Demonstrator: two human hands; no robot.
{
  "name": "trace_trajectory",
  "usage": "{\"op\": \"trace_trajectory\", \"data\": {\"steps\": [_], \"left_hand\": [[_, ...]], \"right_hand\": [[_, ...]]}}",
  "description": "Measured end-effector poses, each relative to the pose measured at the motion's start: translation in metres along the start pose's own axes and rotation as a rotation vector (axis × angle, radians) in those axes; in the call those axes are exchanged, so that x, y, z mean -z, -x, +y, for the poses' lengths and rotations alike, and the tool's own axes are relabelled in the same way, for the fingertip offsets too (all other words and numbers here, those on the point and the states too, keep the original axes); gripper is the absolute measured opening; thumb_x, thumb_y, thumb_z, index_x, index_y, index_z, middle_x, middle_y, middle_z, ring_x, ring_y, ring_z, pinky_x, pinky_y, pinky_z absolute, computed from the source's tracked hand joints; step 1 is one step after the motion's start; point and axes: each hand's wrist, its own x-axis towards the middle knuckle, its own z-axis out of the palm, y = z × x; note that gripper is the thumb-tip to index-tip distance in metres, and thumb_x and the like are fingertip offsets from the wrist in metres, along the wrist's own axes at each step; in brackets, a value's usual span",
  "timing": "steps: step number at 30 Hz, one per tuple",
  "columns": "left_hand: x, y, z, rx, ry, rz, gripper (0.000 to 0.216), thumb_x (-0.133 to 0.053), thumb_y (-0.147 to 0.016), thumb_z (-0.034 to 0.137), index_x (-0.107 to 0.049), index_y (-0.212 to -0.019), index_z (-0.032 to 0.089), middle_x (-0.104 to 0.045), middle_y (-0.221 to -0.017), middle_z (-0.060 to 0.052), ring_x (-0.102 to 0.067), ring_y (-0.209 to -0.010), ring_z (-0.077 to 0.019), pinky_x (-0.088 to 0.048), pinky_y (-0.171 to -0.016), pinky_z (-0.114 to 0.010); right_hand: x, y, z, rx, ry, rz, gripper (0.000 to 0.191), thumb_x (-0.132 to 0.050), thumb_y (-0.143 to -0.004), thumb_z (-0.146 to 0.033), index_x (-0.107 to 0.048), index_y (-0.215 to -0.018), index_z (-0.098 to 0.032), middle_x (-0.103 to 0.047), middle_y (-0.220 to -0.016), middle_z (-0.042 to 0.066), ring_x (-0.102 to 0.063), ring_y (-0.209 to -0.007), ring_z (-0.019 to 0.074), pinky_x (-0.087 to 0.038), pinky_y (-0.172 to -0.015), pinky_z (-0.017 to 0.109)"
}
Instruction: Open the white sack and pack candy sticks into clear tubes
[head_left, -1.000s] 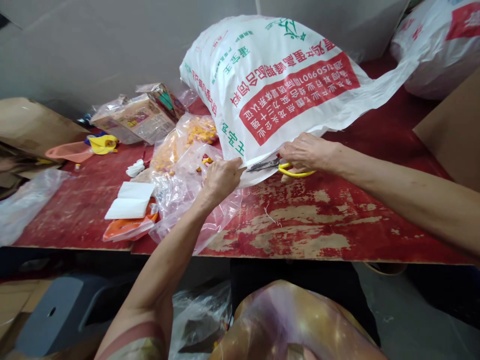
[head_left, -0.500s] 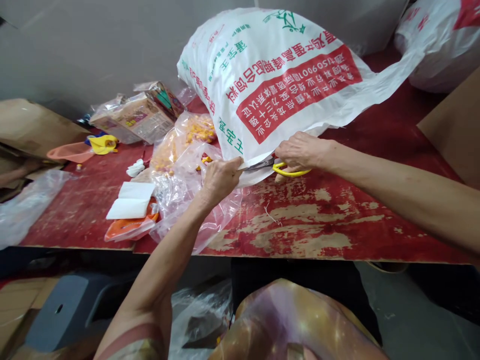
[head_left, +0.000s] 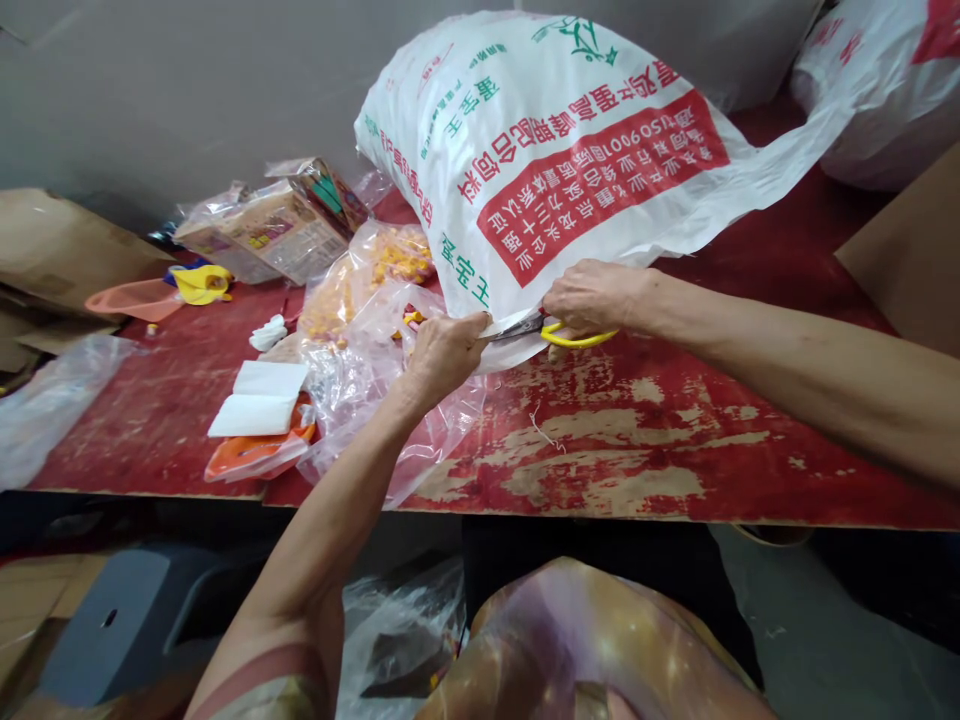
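Left hand: pinches the near-left edge of a bulging white sack with red and green print.
Right hand: grips yellow-handled metal scissors, blades pointing left along that edge.
Sack: rests far-centre on the worn red wooden desk.
Left of sack: a clear plastic bag of small yellow pieces.

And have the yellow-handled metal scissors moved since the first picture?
Yes, the scissors moved slightly left, judged against the thin white thread on the worn red table.
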Motion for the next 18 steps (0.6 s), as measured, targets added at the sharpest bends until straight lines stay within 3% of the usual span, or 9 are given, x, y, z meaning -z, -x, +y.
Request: {"op": "trace_trajectory", "data": {"steps": [3, 9, 18], "left_hand": [[0.002, 0.0, 0.002, 0.004, -0.007, -0.009, 0.027, -0.046, -0.087, 0.03, -0.065, -0.074, 0.017, -0.057, -0.056, -0.002, -0.055, -0.056, -0.0142, -0.037, -0.059, -0.026], [0.006, 0.0, 0.004, 0.013, -0.137, -0.012, 0.028, -0.047, -0.088, 0.035, -0.067, -0.077, 0.019, -0.061, -0.059, -0.003, -0.056, -0.058, -0.0158, -0.035, -0.059, -0.027], [0.006, 0.0, 0.01, 0.001, -0.22, -0.028, 0.021, -0.049, -0.085, 0.027, -0.069, -0.08, 0.02, -0.066, -0.064, -0.004, -0.06, -0.061, -0.0171, -0.036, -0.06, -0.027]], "right_hand": [[-0.007, -0.001, 0.003, 0.008, -0.049, -0.005, 0.034, -0.056, -0.086, -0.048, -0.061, -0.077, -0.015, -0.066, -0.077, 0.01, -0.062, -0.078, 0.0221, -0.044, -0.069, 0.035], [-0.01, -0.003, 0.001, -0.032, 0.063, -0.033, 0.051, -0.051, -0.084, -0.063, -0.062, -0.089, -0.013, -0.066, -0.09, 0.016, -0.062, -0.078, 0.0253, -0.045, -0.067, 0.037], [-0.016, -0.011, -0.002, 0.052, 0.008, 0.005, 0.042, -0.051, -0.085, -0.054, -0.062, -0.086, -0.013, -0.067, -0.087, 0.014, -0.062, -0.08, 0.0237, -0.045, -0.069, 0.035]]}}
